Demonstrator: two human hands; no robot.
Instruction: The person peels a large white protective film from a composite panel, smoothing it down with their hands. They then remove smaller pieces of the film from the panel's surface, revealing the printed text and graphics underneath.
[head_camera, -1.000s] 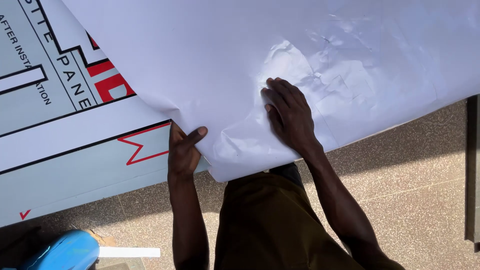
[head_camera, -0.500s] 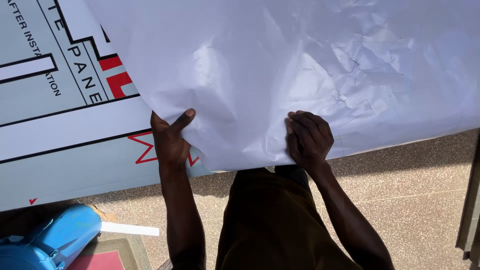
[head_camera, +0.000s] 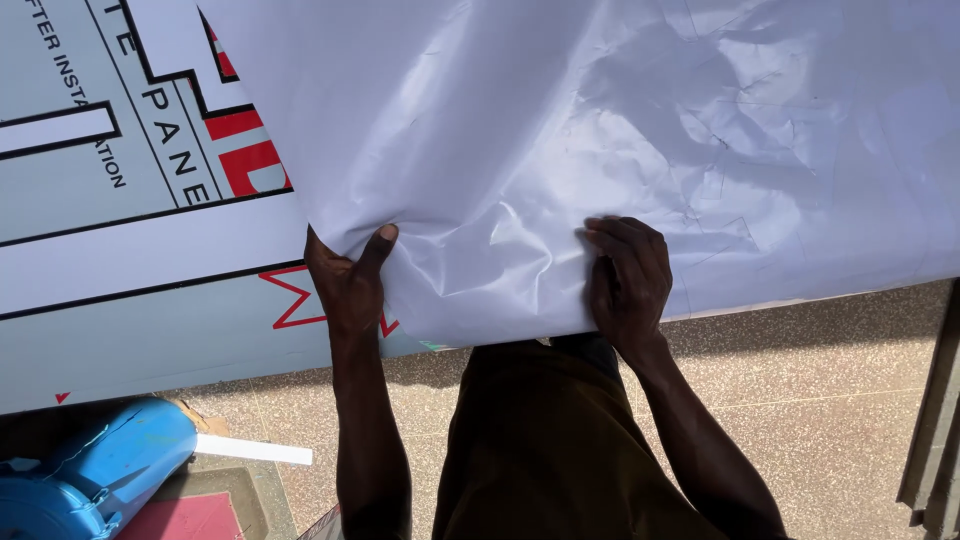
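Step in hand: peeling the white, wrinkled protective film (head_camera: 620, 130) back off the pale grey flat panel printed with black and red markings (head_camera: 130, 300).
Left hand (head_camera: 348, 285): pinches the film's folded edge, thumb on top, fingers hidden beneath.
Right hand (head_camera: 628, 280): fingers curled close together, gripping the film's near edge.
Film's place: lifted over the panel, above the speckled stone floor (head_camera: 820, 400).
Next move, as judged: an even pull from both hands, so the film does not tear.
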